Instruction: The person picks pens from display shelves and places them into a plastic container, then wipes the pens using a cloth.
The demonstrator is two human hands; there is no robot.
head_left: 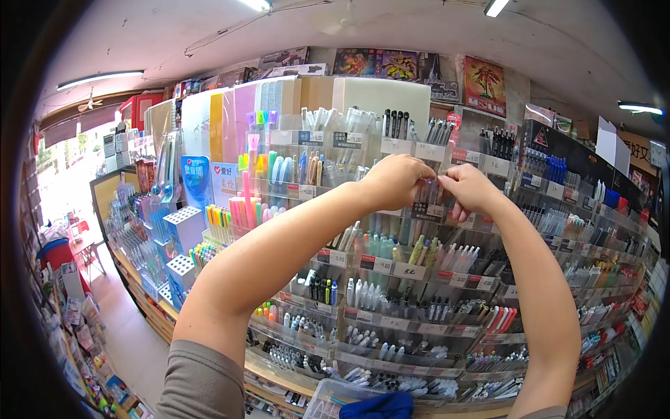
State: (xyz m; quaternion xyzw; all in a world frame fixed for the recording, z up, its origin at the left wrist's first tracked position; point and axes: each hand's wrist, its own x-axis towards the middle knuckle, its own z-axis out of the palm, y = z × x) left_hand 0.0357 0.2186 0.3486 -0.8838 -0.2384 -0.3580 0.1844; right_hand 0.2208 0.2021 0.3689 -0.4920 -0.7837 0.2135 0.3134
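My left hand [399, 181] and my right hand [470, 191] are raised to an upper tier of a clear pen display rack [391, 266]. Their fingertips almost meet in front of a compartment with pens. Both hands are closed, thumb and fingers drawn together. Whatever they pinch is too small and too covered to name. Just below the fingers sits a dark price label [427, 211] reading 5.00. Above them stand black-capped pens [396, 123] and another group of pens [441, 131].
Pink and yellow highlighters [246, 199] stand left of my left forearm. A blue card [197, 180] and white boxes with holes [184, 228] are further left. At the bottom, a blue cloth [380, 406] lies on a clear plastic bin [322, 399]. An aisle [118, 328] runs along the left.
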